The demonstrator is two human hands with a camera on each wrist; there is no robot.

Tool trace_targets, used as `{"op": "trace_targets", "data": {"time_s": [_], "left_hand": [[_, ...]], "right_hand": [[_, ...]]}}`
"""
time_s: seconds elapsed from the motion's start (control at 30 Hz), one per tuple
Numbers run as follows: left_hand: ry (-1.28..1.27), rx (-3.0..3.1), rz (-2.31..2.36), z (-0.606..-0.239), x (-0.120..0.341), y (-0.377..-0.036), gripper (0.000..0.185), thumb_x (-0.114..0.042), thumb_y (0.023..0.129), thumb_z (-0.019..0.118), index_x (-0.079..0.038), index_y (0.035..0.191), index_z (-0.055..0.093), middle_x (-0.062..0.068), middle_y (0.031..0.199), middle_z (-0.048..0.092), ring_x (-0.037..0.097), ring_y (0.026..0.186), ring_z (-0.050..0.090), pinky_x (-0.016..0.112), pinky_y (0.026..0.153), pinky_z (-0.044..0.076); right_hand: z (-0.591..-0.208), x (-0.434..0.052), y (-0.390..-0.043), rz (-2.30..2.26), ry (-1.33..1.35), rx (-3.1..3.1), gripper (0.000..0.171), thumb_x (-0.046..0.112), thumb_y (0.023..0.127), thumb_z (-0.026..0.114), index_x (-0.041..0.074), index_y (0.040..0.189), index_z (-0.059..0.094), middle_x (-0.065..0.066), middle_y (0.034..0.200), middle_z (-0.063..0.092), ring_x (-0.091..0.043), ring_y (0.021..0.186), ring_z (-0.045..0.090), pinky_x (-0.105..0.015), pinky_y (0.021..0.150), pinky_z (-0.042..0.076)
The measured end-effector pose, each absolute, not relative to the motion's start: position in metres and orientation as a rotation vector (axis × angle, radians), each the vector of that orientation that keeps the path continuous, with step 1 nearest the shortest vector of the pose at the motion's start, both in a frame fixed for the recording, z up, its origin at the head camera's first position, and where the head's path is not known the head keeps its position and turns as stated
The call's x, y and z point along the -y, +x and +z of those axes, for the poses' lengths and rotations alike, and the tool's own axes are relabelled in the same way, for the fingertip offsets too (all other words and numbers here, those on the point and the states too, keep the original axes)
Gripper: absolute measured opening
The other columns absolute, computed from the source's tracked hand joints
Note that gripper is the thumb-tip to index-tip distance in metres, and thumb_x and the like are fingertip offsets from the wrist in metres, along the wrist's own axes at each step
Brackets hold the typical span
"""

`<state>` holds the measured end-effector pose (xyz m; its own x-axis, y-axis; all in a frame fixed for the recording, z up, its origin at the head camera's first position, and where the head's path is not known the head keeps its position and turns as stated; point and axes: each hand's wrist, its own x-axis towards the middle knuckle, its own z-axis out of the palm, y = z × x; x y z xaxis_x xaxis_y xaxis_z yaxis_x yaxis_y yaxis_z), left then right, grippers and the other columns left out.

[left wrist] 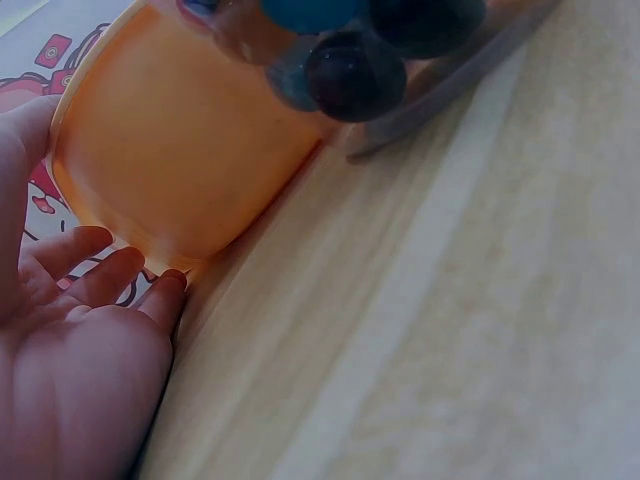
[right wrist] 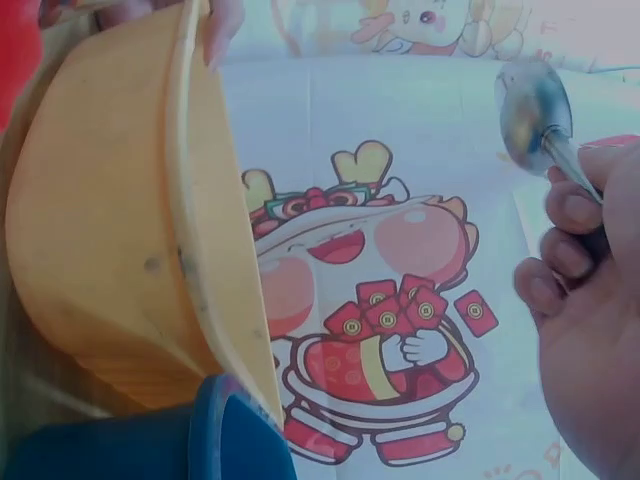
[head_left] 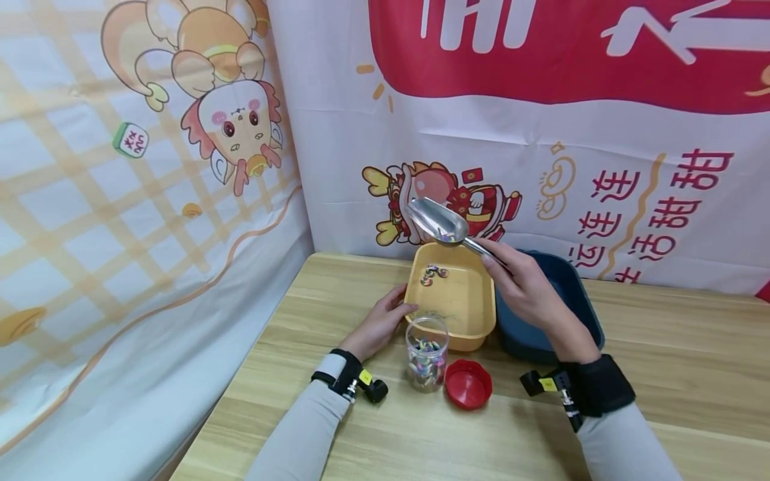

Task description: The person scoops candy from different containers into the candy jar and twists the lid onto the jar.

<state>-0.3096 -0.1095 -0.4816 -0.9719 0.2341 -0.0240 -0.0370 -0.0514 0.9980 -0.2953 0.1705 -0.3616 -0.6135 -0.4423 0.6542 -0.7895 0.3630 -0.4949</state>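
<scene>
My right hand [head_left: 522, 279] grips the handle of a metal scoop [head_left: 434, 219], raised above the back of a yellow bin [head_left: 466, 297]. Several small colorful pieces [head_left: 448, 235] lie in the scoop. A few swirl-patterned pieces [head_left: 432, 272] rest on the bin's floor toward the far left. At the bin's left side, my left hand [head_left: 380, 322] holds the rim, thumb over the edge and fingers along the outer wall [left wrist: 190, 140]. Directly in front of the bin stands a clear jar [head_left: 426, 364] without its lid, partly filled with multicolored pieces.
A red lid [head_left: 468, 385] lies just right of the jar. Tight against the yellow bin's right side is a dark blue bin [head_left: 559, 277], partly covered by my right forearm. Printed cloth [head_left: 337, 133] hangs behind the wooden table [head_left: 289, 334] and along its left side.
</scene>
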Motion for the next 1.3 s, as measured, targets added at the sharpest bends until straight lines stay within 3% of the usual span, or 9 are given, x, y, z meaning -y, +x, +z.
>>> {"op": "trace_targets", "data": {"time_s": [0.33,0.57,0.8,1.07,1.3], "left_hand": [[0.262,-2.016,2.148,-0.483,0.110,-0.311,0.063,-0.014,0.104,0.057,-0.011,0.161,0.031,0.014,0.165,0.031,0.028,0.151,0.033,0.040,0.125,0.027],[0.308,-2.025,2.132,-0.482,0.111,-0.314,0.062,-0.014,0.104,0.056,-0.010,0.160,0.031,0.014,0.165,0.032,0.027,0.150,0.034,0.039,0.124,0.028],[0.305,-2.009,2.165,-0.479,0.110,-0.313,0.065,-0.011,0.102,0.058,-0.005,0.160,0.030,0.019,0.164,0.031,0.031,0.149,0.035,0.039,0.123,0.032],[0.322,-1.988,2.200,-0.481,0.110,-0.311,0.064,-0.008,0.102,0.057,-0.001,0.160,0.028,0.023,0.163,0.031,0.035,0.148,0.036,0.041,0.123,0.030],[0.314,-1.978,2.198,-0.482,0.110,-0.311,0.065,-0.007,0.102,0.057,-0.002,0.160,0.027,0.022,0.163,0.031,0.034,0.149,0.035,0.040,0.124,0.030]], "right_hand": [[-0.346,-0.179,-0.286,1.323,1.013,2.072,0.029,0.000,0.098,0.064,0.009,0.125,0.074,-0.005,0.093,0.066,-0.012,0.071,0.050,-0.019,0.057,0.043],[-0.329,-0.210,-0.278,1.335,1.123,2.263,0.024,-0.001,0.096,0.066,0.008,0.115,0.078,0.000,0.108,0.076,-0.015,0.088,0.063,-0.019,0.072,0.055],[-0.314,-0.232,-0.267,1.252,1.182,2.548,0.021,0.007,0.096,0.070,0.017,0.112,0.080,0.002,0.107,0.077,-0.016,0.092,0.066,-0.025,0.079,0.058],[-0.312,-0.234,-0.265,1.154,1.222,2.587,0.017,0.009,0.092,0.076,0.019,0.104,0.082,0.007,0.096,0.078,-0.016,0.079,0.063,-0.026,0.065,0.052],[-0.308,-0.232,-0.259,1.094,1.200,2.626,0.014,0.012,0.091,0.078,0.020,0.101,0.083,0.011,0.094,0.078,-0.015,0.078,0.065,-0.025,0.065,0.054]]}}
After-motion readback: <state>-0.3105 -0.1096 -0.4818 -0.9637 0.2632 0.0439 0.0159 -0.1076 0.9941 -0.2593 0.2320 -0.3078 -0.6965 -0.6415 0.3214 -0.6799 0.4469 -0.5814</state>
